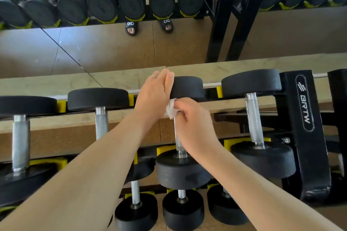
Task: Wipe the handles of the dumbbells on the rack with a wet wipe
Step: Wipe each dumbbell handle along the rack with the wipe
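Observation:
Black dumbbells with silver knurled handles lie in yellow cradles on the top tier of a black rack (306,118). My left hand (155,95) rests on the far head of the third dumbbell (187,87), fingers laid over its edge. My right hand (193,124) is wrapped around the upper part of that dumbbell's handle (178,142), with a crumpled white wet wipe (171,108) pressed between fingers and metal. The near head (182,170) stays seated in its cradle. Most of the handle under my hand is hidden.
Neighbouring dumbbells lie to the left (101,124) and right (254,120) on the same tier, and smaller ones (183,210) sit on the tier below. A mirror behind the rack reflects dumbbells and a person's sandalled feet (131,28).

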Tool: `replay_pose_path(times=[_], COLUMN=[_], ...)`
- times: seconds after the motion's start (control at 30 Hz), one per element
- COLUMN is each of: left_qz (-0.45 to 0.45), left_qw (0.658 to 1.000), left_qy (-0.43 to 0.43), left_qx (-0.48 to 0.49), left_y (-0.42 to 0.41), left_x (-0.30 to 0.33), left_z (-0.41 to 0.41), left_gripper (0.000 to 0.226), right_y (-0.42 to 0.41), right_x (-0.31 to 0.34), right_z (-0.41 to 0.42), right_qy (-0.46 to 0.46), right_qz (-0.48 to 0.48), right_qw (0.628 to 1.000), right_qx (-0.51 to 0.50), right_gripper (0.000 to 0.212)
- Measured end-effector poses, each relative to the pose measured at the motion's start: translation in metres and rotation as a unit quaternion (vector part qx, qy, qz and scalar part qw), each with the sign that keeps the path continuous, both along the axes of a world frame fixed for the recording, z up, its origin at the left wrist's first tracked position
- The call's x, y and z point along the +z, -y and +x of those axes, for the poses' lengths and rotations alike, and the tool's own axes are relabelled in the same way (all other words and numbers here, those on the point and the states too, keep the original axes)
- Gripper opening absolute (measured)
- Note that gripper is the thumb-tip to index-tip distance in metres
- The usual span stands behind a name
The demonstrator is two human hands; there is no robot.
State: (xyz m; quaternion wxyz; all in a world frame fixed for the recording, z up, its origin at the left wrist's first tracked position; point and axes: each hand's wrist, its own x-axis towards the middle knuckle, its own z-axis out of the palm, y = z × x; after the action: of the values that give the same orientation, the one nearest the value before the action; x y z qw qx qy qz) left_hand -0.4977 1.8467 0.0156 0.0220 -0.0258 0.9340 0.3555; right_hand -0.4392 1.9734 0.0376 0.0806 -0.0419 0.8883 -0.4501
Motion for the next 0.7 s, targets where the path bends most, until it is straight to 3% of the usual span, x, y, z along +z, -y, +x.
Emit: replay_pose_path(times=[0.07,0.17,0.23,0.3,0.37,0.4,0.47,0.5,0.53,0.57,0.63,0.67,0.7], left_qz=[-0.018,-0.029,-0.019,-0.011,-0.012,-0.012,-0.012,-0.01,-0.012,-0.014,-0.019,-0.02,-0.018], left_qw=[0.999,0.999,0.999,1.0,1.0,1.0,1.0,1.0,1.0,1.0,0.999,0.999,0.999], left_qy=[-0.005,0.001,0.005,0.007,0.005,0.004,-0.005,-0.01,-0.013,-0.019,-0.03,-0.033,-0.031], left_qx=[-0.026,-0.031,-0.025,-0.016,-0.007,-0.005,-0.002,-0.003,-0.006,-0.009,-0.015,-0.015,-0.014], left_y=[-0.001,-0.001,-0.002,-0.002,-0.001,-0.001,0.0,0.0,0.0,0.0,0.0,0.0,0.0], left_x=[0.003,0.004,0.003,0.001,-0.002,-0.004,-0.007,-0.007,-0.006,-0.006,-0.008,-0.008,-0.009], left_z=[0.002,0.004,0.003,0.002,0.001,0.001,0.001,0.001,0.002,0.002,0.003,0.003,0.003], left_gripper=[0.037,0.025,0.024,0.028,0.032,0.033,0.034,0.034,0.033,0.032,0.032,0.032,0.032], right_y=[-0.002,-0.018,-0.03,-0.033,-0.029,-0.026,-0.015,-0.009,-0.003,0.003,0.01,0.009,0.01], right_x=[-0.017,-0.042,-0.048,-0.044,-0.04,-0.04,-0.042,-0.043,-0.044,-0.042,-0.037,-0.03,-0.024], right_z=[0.003,0.002,0.002,0.002,-0.009,-0.021,-0.047,-0.057,-0.066,-0.068,-0.062,-0.054,-0.044], right_qy=[-0.094,-0.079,-0.093,-0.076,0.067,0.19,0.404,0.453,0.479,0.494,0.493,0.479,0.433], right_qz=[0.108,0.263,0.28,0.192,0.041,-0.053,-0.243,-0.31,-0.332,-0.324,-0.272,-0.242,-0.184], right_qw=[0.984,0.931,0.922,0.968,0.993,0.96,0.812,0.743,0.701,0.692,0.729,0.765,0.826], right_qx=[0.109,0.24,0.249,0.14,-0.089,-0.202,-0.345,-0.383,-0.411,-0.416,-0.39,-0.356,-0.31], right_gripper=[0.03,0.061,0.063,0.048,0.034,0.03,0.021,0.018,0.015,0.011,0.009,0.013,0.019])
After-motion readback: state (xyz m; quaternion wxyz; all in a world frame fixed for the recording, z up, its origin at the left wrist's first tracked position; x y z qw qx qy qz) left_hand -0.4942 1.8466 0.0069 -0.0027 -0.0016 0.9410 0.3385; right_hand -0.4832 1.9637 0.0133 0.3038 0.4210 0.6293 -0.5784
